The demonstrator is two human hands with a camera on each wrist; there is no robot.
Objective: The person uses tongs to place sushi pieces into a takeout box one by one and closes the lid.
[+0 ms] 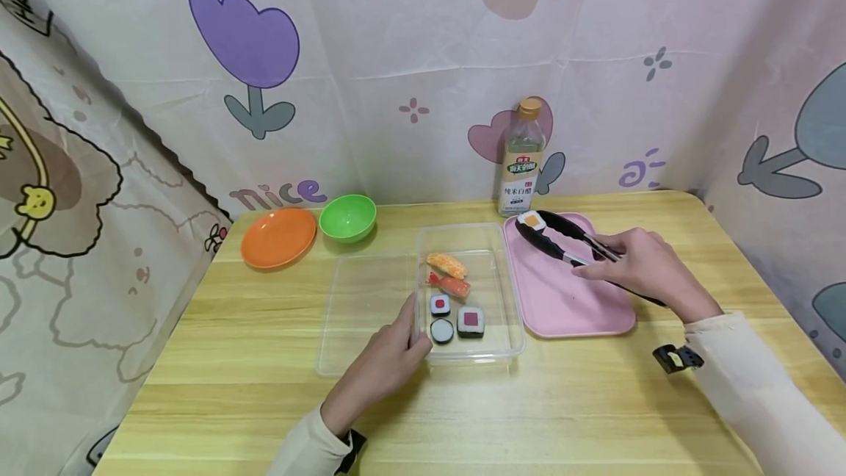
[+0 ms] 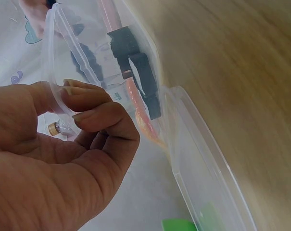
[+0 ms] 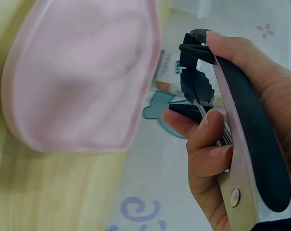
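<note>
From the head view, the clear container (image 1: 500,314) holds shrimp and roll sushi pieces (image 1: 470,321); the right hand (image 1: 644,264) squeezes tongs (image 1: 562,237) gripping one sushi piece (image 1: 532,221) over the pink tray (image 1: 575,300). Left wrist: the left hand (image 2: 54,159) pinches the container's rim (image 2: 51,53). Right wrist: fingers (image 3: 203,139) wrapped around the tong handles; the held piece is hidden

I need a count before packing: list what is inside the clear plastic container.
Inside the clear plastic container lie two shrimp nigiri and three sushi rolls. The left hand grips its left wall and covers a bit of the floor there.
</note>
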